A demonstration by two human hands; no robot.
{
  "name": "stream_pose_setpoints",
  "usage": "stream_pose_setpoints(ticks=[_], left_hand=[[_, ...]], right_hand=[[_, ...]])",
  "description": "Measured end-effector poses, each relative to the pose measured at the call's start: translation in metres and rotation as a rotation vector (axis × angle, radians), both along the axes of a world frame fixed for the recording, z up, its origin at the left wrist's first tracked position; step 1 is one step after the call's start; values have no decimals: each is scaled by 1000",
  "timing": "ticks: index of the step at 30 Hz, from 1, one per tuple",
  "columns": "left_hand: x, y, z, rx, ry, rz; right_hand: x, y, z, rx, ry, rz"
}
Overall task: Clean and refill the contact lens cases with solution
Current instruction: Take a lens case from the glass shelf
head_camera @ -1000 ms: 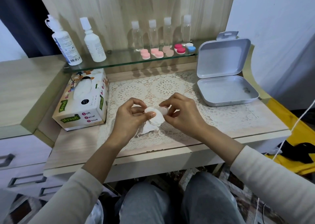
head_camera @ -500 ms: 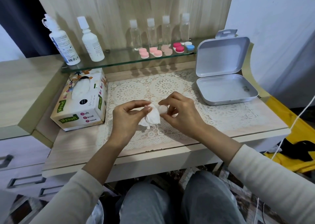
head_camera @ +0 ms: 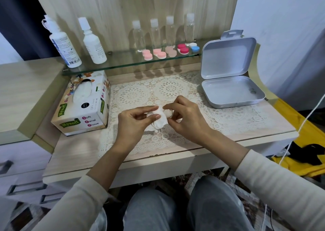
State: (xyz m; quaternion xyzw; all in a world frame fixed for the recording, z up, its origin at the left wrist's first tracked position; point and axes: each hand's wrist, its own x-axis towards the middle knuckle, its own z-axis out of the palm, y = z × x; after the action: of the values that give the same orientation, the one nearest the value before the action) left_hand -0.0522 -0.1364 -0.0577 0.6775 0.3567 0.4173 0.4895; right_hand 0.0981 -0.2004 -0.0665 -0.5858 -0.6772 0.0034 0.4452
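Above the lace mat [head_camera: 137, 93], mid-desk: both hands meet over a crumpled white tissue [head_camera: 159, 123].

- Left hand [head_camera: 135, 123]: fingers curled, thumb and forefinger pinching the tissue from the left.
- Right hand [head_camera: 186, 118]: thumb and fingertips pinch a small pale lens case [head_camera: 168, 112], with the other fingers curled beneath. The case is pressed into the tissue. Whether its caps are on cannot be told.
- The tissue hangs below the hands, just over the mat. Cannot tell whether it touches the mat.

Glass shelf [head_camera: 123, 63] at the back:
- Two white solution bottles [head_camera: 64, 46] stand at the left end, upright and capped.
- Four small clear bottles [head_camera: 154, 35] stand in a row right of centre.
- In front of them lie more lens cases [head_camera: 147, 54] in a row: light pink, peach, deep pink, and white with blue.

Desk:
- A tissue box [head_camera: 82, 111] lies left of the mat, with a sheet standing out of its slot.
- A white tin [head_camera: 226, 91] sits at the right, lid propped upright. A small item lies near its right wall, too small to tell.
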Motion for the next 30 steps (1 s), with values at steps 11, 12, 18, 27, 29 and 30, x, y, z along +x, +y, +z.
stream_pose_setpoints(ticks=[11,12,18,27,29,30], left_hand=[[-5,6,4,-141,-80,-112],[-5,5,3,-129,-67,-127],[-5,4,1,-79,-31,-169],[-7,8,4,-111,-25,-123],[-4,5,5,-133,-2,-131],[-2,2,5,-134,10,-136]], right_hand=[[2,-1,-1,18,-29,10],[2,-1,-2,23,-31,10],[2,-2,-2,32,-24,19],[3,-4,1,36,-28,17],[1,-4,0,35,-32,26],[1,-4,-1,34,-27,29]])
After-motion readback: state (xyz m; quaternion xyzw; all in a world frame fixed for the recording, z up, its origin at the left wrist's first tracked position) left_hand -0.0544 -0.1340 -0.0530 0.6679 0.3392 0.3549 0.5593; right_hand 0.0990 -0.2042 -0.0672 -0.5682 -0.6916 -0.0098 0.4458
